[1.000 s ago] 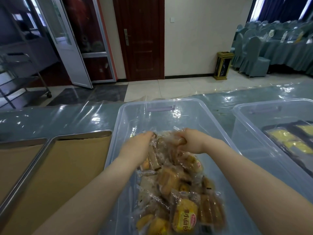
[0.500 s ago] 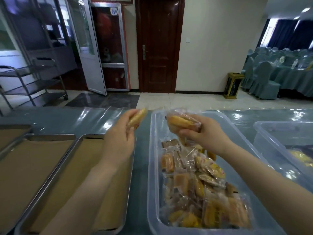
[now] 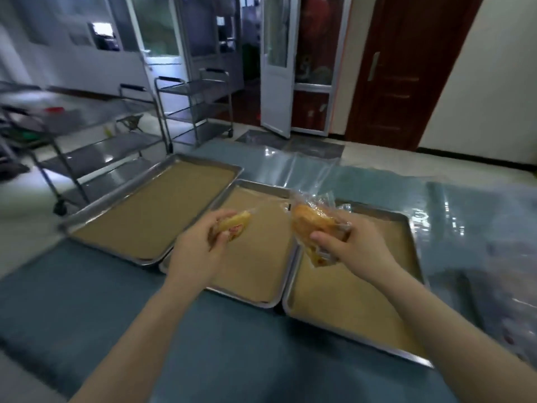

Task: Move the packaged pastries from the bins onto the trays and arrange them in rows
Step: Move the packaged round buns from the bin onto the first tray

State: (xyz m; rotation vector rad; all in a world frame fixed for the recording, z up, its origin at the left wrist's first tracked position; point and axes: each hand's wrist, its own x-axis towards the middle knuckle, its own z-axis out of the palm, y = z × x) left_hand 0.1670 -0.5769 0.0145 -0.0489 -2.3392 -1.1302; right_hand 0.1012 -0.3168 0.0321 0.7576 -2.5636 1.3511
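Three steel trays lined with brown paper lie side by side on the table: a left tray [image 3: 96, 210], a middle tray [image 3: 255, 301] and a right tray [image 3: 406, 225]. My left hand [image 3: 200, 251] holds a small wrapped pastry [image 3: 236, 223] above the middle tray. My right hand [image 3: 354, 245] grips larger wrapped pastries [image 3: 312, 225], at least two, over the seam between the middle and right trays. No pastries lie on the trays. The clear bin [image 3: 505, 292] is only a blur at the right edge.
The table wears a blue-grey cloth [image 3: 87, 301] under shiny plastic film. Steel trolleys [image 3: 191, 109] stand on the floor beyond the trays at the left. A glass door [image 3: 276, 68] and a dark wooden door [image 3: 401, 71] are behind.
Both hands lifted pastries out of the bin and carried them left. The view swung left, so the trays now fill the middle and the bin sits at the right edge.
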